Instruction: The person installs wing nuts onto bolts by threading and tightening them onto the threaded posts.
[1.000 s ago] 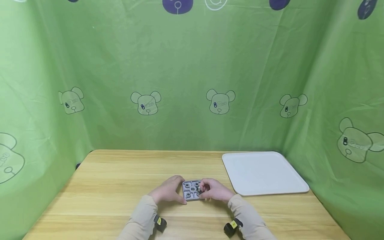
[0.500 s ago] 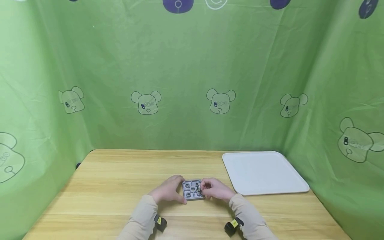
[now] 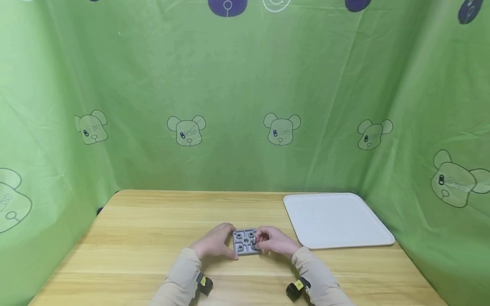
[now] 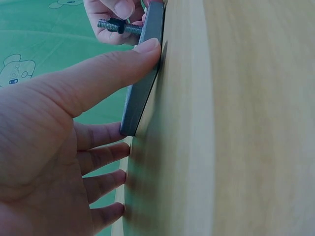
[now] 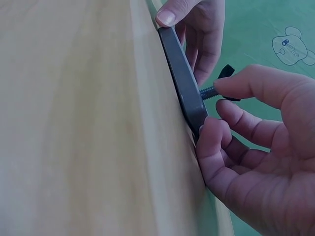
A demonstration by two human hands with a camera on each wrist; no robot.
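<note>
A grey square metal plate with recessed channels and round holes lies flat on the wooden table. My left hand grips its left side, the thumb on the near edge and the index finger at a far corner. From the right half of the plate rises a threaded bolt, carrying a black wing nut partway up. My right hand pinches the wing nut between thumb and index finger. Its other fingers curl beside the plate's right edge, and they partly hide the nut in the head view.
A white rectangular tray lies at the back right of the wooden table, a short way beyond my right hand. Green curtains with bear-head prints hang behind and on both sides.
The fingers of my right hand shift slightly at the bolt, and the black wing nut shows at a different angle. My left hand and the plate stay in place.
</note>
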